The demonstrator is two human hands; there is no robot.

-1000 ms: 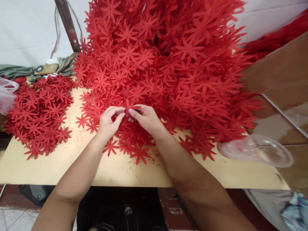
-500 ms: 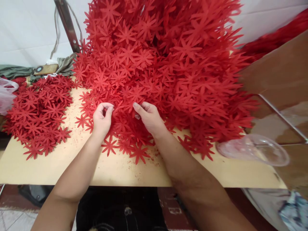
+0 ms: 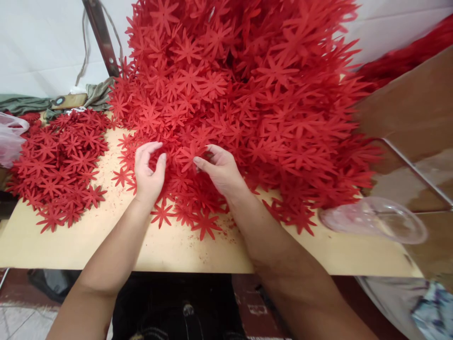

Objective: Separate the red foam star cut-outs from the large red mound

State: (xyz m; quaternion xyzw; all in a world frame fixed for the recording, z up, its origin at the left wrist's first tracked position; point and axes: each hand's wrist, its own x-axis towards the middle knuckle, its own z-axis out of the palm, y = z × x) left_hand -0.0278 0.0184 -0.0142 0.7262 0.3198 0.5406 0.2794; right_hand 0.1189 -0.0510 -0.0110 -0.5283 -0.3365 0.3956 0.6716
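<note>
Red, many-petalled artificial flower pieces are heaped in a large pile (image 3: pixel 247 108) in front of me. My left hand (image 3: pixel 149 171) is at the pile's near left side, its thumb and fingers apart, with nothing seen between them. Opposite it, my right hand (image 3: pixel 221 169) has its thumb on the edge of one red flower piece (image 3: pixel 188 157), with its fingers curled behind and partly hidden. This piece lies between the two hands, over the pile. Just below them, a few loose flower pieces (image 3: pixel 205 225) rest on the table (image 3: pixel 170 250).
A smaller heap of darker red flower pieces (image 3: pixel 63 165) lies on the left, beside a plastic bag (image 3: pixel 12 137). Green cloth (image 3: pixel 24 104) is behind it. A clear plastic cup (image 3: pixel 375 221) lies on its side at right, near a cardboard box (image 3: pixel 410 118).
My left hand has opened from a pinch, its fingers spreading from the thumb. My right hand stays near the same place, its fingers slightly raised, and a flower piece now shows at its thumb.
</note>
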